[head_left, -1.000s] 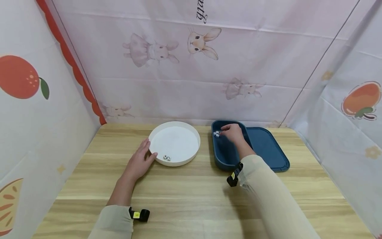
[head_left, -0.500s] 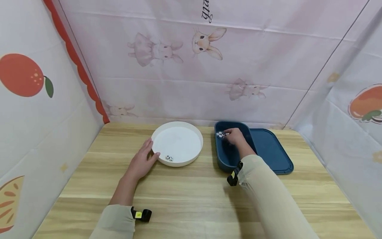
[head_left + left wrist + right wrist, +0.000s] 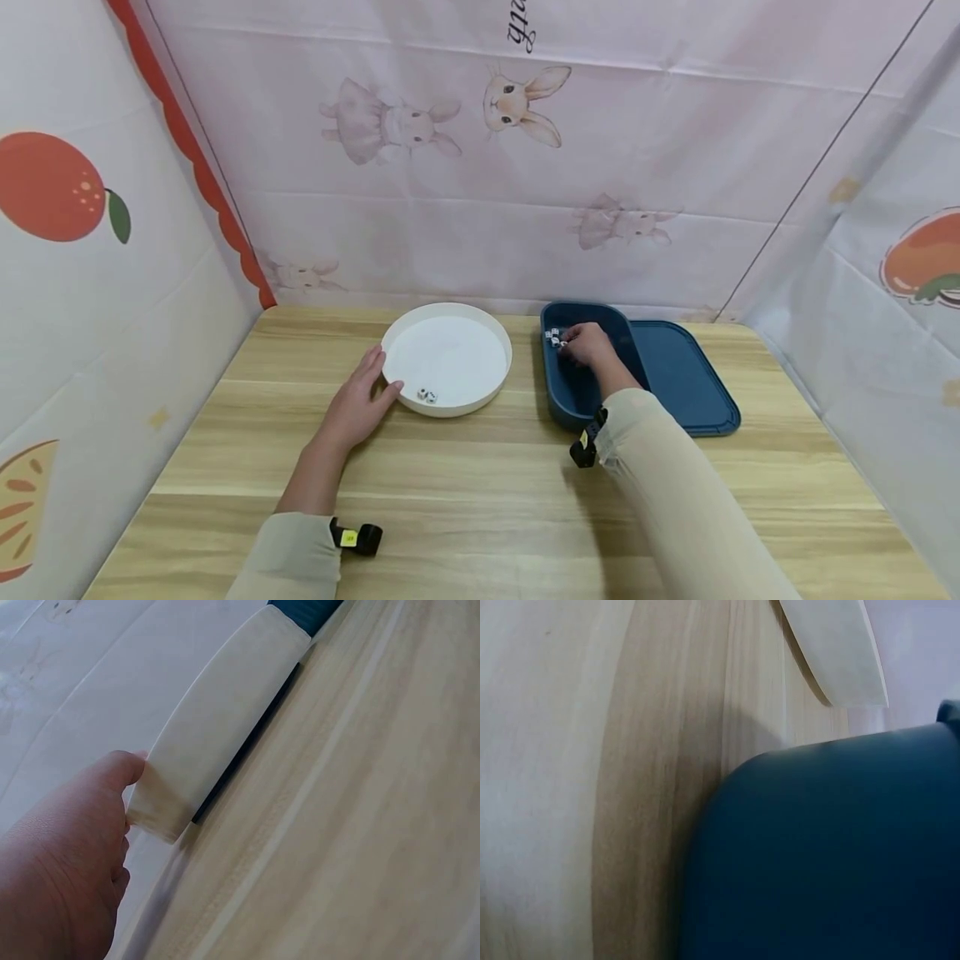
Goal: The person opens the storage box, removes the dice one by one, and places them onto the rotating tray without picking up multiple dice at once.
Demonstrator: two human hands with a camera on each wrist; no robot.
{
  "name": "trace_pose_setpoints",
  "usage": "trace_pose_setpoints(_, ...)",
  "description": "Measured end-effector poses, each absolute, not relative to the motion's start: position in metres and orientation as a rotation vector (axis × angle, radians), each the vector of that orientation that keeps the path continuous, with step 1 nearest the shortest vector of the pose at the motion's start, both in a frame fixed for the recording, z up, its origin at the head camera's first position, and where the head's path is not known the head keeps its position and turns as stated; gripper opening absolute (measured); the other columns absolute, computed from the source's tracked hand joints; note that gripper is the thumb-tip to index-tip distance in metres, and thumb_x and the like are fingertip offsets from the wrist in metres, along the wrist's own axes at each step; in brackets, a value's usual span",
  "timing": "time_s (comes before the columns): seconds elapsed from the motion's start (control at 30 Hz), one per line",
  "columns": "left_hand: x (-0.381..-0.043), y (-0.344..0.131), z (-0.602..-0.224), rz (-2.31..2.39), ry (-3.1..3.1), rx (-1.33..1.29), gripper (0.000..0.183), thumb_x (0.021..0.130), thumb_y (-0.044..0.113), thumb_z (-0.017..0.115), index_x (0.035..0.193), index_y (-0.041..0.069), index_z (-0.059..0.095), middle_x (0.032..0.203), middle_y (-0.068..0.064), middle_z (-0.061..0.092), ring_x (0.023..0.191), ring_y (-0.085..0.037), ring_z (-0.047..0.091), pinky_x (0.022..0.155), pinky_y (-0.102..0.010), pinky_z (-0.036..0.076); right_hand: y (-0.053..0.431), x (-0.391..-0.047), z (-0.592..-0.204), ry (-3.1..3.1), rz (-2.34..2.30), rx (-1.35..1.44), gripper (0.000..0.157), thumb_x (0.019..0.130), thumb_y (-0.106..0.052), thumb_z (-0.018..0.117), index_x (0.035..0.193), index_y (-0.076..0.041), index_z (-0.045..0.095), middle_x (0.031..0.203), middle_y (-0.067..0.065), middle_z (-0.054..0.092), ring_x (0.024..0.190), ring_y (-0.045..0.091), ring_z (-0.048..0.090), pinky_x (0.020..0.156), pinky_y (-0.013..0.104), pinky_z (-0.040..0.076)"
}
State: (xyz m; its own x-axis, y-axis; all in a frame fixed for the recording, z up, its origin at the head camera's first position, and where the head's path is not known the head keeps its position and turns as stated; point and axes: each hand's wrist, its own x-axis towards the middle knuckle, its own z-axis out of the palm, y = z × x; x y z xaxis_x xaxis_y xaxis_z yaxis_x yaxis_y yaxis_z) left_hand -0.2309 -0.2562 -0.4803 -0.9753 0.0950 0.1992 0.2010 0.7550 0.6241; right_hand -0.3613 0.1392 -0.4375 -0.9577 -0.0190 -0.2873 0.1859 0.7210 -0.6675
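My left hand (image 3: 358, 406) rests against the left side of a round white tray (image 3: 392, 335), thumb and fingers spread along its outer wall. Two white dice (image 3: 427, 396) lie inside, close to its front rim. In the left wrist view, the thumb (image 3: 124, 769) touches the tray wall (image 3: 217, 727). My right hand (image 3: 588, 343) reaches down into a deep blue box (image 3: 558, 392), fingers curled with a white die (image 3: 564, 344) at their tips. Several more dice (image 3: 552, 335) sit beside them at the box's left. In the right wrist view, the box wall (image 3: 825, 847) hides the hand.
A flat blue lid (image 3: 678, 375) lies right of the box, partly beside its wall. Both containers stand near the back edge of the wooden table (image 3: 465, 500). A printed pink cloth (image 3: 450, 242) hangs behind, with printed cloths at both sides.
Inside the box, my right fingers have moved onto the dice and curled at one. My left hand keeps its place on the tray. The head view has shifted slightly.
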Motion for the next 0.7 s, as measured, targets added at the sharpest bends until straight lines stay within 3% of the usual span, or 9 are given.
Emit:
trace_pose_setpoints(0.4,-0.2318,-0.2555,-0.4818,-1.028,-2.79,-0.225,0.076,0.093,0.052,0.049,0.148,0.005,0.027,0.158,-0.005,0.017,0.145,-0.026,0.014,0.114,-0.053,0.02,0.1415,-0.3617,-0.4373,2.641,-0.997,0.217,0.025,0.084,-0.016,0.07,0.107,-0.007,0.066,0.099,0.01,0.062,0.076,0.02,0.06,0.061,0.027,0.051)
trace_pose_setpoints(0.7,-0.2319,-0.2544,-0.4802,-1.03,-2.795,-0.221,0.075,0.093,0.05,0.05,0.148,0.006,0.026,0.158,-0.005,0.017,0.145,-0.026,0.014,0.115,-0.052,0.02,0.1409,-0.3576,-0.4363,2.707,-0.948,0.228,0.019,0.08,-0.024,0.074,0.087,-0.008,0.066,0.074,0.004,0.062,0.063,0.016,0.059,0.054,0.025,0.048)
